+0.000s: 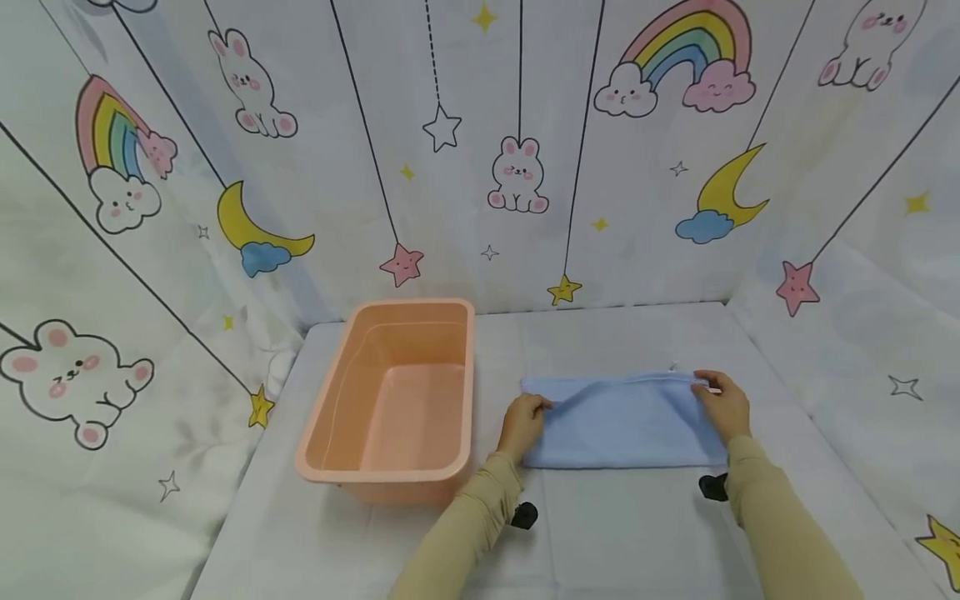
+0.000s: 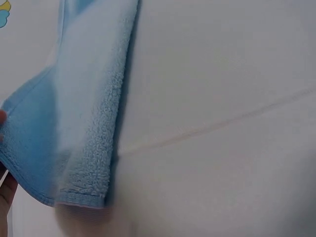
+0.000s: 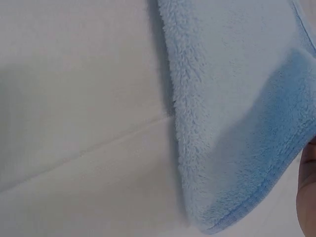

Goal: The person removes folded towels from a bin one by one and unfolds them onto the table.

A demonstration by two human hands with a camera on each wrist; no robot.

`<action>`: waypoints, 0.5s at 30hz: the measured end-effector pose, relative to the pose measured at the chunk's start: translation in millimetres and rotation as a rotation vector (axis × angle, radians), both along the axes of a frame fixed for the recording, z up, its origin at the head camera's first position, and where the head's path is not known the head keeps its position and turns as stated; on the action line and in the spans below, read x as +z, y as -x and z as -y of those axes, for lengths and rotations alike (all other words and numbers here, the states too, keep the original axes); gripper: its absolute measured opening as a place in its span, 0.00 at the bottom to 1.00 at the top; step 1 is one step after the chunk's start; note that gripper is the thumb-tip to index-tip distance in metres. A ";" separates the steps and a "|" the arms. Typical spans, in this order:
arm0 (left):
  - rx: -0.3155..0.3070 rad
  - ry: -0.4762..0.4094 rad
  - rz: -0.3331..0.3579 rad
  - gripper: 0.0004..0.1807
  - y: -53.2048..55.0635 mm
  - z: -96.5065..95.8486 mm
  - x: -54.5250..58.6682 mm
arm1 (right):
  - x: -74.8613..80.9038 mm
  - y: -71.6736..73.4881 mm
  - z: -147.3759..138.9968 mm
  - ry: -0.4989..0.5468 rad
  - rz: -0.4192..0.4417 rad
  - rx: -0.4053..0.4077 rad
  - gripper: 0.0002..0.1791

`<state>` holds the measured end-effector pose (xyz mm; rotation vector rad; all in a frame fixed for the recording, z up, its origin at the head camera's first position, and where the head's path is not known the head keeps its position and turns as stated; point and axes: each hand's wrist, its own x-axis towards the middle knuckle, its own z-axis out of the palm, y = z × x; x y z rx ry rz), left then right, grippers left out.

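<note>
A light blue terry towel (image 1: 622, 433) lies folded into a wide rectangle on the white table. At its left side, my left hand (image 1: 522, 425) pinches the upper layer between thumb and fingers. My right hand (image 1: 726, 408) grips the far right corner, and the fabric is raised and slightly creased there. In the left wrist view the towel (image 2: 91, 128) shows a fluffy folded edge, with fingertips just visible at the left border. The right wrist view shows the lifted, hemmed side of the towel (image 3: 222, 128), held by the hand (image 3: 307, 192) at the right border.
A peach plastic basin (image 1: 386, 476) stands left of the towel, close to my left forearm. White cloth walls (image 1: 480, 242) printed with rabbits, stars and rainbows surround the table (image 1: 630, 533) at the back and both sides.
</note>
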<state>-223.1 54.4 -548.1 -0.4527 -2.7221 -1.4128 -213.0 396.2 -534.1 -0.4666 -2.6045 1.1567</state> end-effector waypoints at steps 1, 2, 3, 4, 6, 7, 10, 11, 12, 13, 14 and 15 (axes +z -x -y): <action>-0.011 0.017 -0.015 0.13 -1.9 1.1 -2.2 | -1.2 -1.3 -0.7 0.001 -0.002 0.012 0.23; -0.022 0.035 -0.029 0.13 -4.0 2.2 -4.4 | -2.8 -2.8 -1.3 0.001 -0.007 0.026 0.23; -0.035 0.055 -0.044 0.12 -5.8 3.2 -6.6 | -5.2 -4.2 -2.1 -0.007 -0.007 0.037 0.22; -0.049 0.074 -0.058 0.12 -7.8 4.2 -8.2 | -7.5 -6.2 -2.9 -0.017 -0.005 0.045 0.22; -0.079 0.101 -0.095 0.12 -12.1 6.2 -10.6 | -12.5 -10.4 -4.7 -0.024 0.000 0.056 0.21; -0.093 0.118 -0.112 0.12 -14.4 7.2 -11.4 | -14.7 -13.2 -5.7 -0.027 0.005 0.064 0.21; -0.132 0.173 -0.171 0.11 -22.1 9.9 -11.1 | -18.5 -22.0 -9.1 -0.011 -0.001 0.091 0.20; -0.145 0.192 -0.189 0.11 -24.7 10.7 -10.8 | -18.4 -25.4 -10.2 -0.002 -0.005 0.108 0.20; -0.157 0.215 -0.205 0.11 -27.3 11.4 -10.5 | -17.9 -29.1 -11.4 -0.002 -0.005 0.124 0.19; -0.171 0.234 -0.219 0.11 -29.9 12.2 -10.3 | -16.6 -32.9 -12.7 0.003 -0.004 0.141 0.19; -0.185 0.250 -0.228 0.10 -32.5 12.8 -10.1 | -14.8 -36.4 -14.3 0.009 0.000 0.158 0.19; -0.199 0.268 -0.236 0.10 -35.0 13.8 -9.8 | -12.8 -39.7 -15.8 0.004 0.003 0.171 0.19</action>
